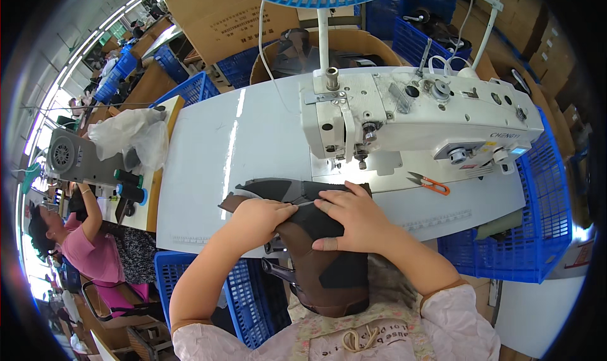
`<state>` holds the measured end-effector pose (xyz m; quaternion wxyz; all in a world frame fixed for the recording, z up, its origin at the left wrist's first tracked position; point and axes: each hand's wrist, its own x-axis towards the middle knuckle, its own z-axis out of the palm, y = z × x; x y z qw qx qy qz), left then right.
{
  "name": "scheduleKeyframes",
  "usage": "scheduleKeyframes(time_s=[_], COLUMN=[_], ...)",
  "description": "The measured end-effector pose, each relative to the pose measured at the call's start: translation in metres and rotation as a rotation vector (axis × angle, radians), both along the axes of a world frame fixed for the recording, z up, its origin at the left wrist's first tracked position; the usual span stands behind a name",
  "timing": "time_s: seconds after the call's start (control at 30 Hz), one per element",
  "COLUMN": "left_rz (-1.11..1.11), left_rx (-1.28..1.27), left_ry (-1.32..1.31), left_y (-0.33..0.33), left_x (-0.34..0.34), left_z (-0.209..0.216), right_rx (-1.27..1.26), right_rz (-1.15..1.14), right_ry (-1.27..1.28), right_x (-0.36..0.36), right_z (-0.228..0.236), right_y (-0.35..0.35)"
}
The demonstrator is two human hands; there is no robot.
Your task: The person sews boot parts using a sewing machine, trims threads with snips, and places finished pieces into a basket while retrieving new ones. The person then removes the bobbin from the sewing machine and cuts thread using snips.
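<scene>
Left hand (259,219): closed in a fist-like grip on the near-left edge of the brown boot upper (316,234), knuckles up, pinching the material.
Right hand (354,219): laid flat on top of the upper, fingers spread and pointing left toward the other hand — pressing rather than clasping; a plaster shows on the thumb.
Boot upper: dark brown with black panels, at the front edge of the white worktop (253,140). Its long axis runs away from the person — the far end lies flat on the worktop just short of the needle, the near end hangs over the edge toward the lap.
Sewing machine (417,117): white, head just beyond the upper, not touching it.
Snips (430,183): orange-handled, on the machine bed to the right.
Blue crates (525,234): at either side below the worktop.
Neighbour: a person in pink (88,247) works at the next bench, far left.
</scene>
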<state>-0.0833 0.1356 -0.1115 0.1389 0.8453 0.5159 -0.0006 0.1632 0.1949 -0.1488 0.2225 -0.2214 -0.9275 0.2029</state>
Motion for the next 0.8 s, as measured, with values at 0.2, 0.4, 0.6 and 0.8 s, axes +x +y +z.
scheduleKeyframes(time_s=[0.2, 0.4, 0.6, 0.8], left_rz=[-0.074, -0.282, -0.344, -0.372], left_rx=[0.312, 0.566, 0.651, 0.723], left_ry=[0.074, 0.185, 0.175, 0.178], left_y=[-0.040, -0.058, -0.071, -0.082], left_x=[0.004, 0.025, 0.046, 0.056], left_z=[0.039, 0.046, 0.046, 0.053], right_rx=[0.125, 0.248, -0.181, -0.682], right_rz=[-0.557, -0.848, -0.831, -0.256], right_ry=[0.313, -0.047, 0.275, 0.620], right_x=[0.077, 0.168, 0.151, 0.093], right_z=[-0.038, -0.070, -0.065, 0.022], right_y=[0.025, 0.035, 0.033, -0.017])
